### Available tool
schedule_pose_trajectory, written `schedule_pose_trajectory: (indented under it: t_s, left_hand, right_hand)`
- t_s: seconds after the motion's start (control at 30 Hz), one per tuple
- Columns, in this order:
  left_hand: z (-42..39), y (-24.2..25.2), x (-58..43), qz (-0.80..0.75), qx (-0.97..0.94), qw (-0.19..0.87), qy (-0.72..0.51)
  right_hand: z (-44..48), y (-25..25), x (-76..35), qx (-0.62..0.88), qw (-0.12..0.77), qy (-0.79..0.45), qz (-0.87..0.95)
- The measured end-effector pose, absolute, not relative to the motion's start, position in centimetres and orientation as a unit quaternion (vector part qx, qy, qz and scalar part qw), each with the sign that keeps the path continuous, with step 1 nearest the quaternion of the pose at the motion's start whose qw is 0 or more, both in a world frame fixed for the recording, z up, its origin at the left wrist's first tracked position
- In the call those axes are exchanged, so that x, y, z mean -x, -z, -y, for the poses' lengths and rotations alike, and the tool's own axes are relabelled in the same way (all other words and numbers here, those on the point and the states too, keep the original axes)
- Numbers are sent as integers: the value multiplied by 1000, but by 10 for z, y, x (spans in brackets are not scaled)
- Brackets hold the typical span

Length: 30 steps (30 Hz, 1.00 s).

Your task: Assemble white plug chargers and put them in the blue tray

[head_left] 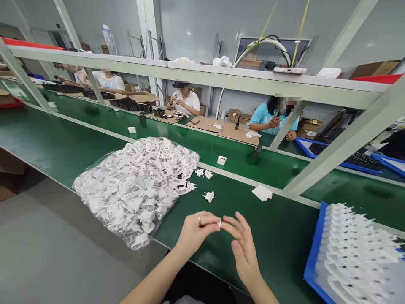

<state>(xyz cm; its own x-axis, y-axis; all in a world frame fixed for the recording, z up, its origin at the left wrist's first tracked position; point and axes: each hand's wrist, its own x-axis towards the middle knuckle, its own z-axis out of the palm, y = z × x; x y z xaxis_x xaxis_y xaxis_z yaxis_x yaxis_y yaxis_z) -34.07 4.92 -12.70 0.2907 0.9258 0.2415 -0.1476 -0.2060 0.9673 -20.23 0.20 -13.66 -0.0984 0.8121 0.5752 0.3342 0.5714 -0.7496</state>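
Note:
My left hand (200, 228), with a ring on one finger, pinches a small white piece (219, 223) whose kind I cannot make out. Close to that piece, the fingers of my right hand (243, 242) are spread, and nothing shows in them. Just beyond my hands a white two-pin plug piece (209, 196) lies on the green bench (268, 236). To the left, a clear plastic bag (139, 185) lies open under a big heap of similar white plug pieces. A few loose ones, such as a plug piece (191, 186), lie at the heap's right edge.
On the right stands a blue tray (313, 249) with rows of white plug parts (351, 240). White paper pieces (262, 193) lie near the rail. White housings, one here (222, 160), sit on the green belt (177, 141). A slanted post (316, 164) supports the overhead shelf (202, 76). Several people sit opposite.

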Motion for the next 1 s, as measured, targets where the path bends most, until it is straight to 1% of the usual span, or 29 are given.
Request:
schedule_pose_trajectory:
  t_s: [0.1,0.2,0.33,0.4,0.53,0.6,0.77,0.87,1.0]
  left_hand:
    - [-42,132,343,-349,-597,577,-435]
    - [-36,134,338,-336,-599,617,-385]
    - [-35,125,337,-287,-688,575,-336]
    - [-41,118,342,-276,-714,556,-322]
    - [-62,106,353,-347,-672,542,-367]
    - [-70,103,352,-352,-681,531,-362]
    - [-72,98,334,-339,-742,462,-349]
    - [-65,100,323,-318,-759,466,-326]
    - [-57,103,316,-307,-767,503,-253]
  right_hand:
    - [0,145,200,378,522,-284,710]
    - [0,148,202,366,470,-331,732]
    - [-2,149,202,374,402,-404,731]
    - [-6,146,197,357,405,-433,721]
    - [-16,132,181,362,451,-459,674]
    - [-20,125,174,361,441,-484,664]
    - [-21,119,165,306,408,-549,662]
    - [-19,121,164,279,391,-568,669]
    - [-17,120,162,278,342,-596,671]
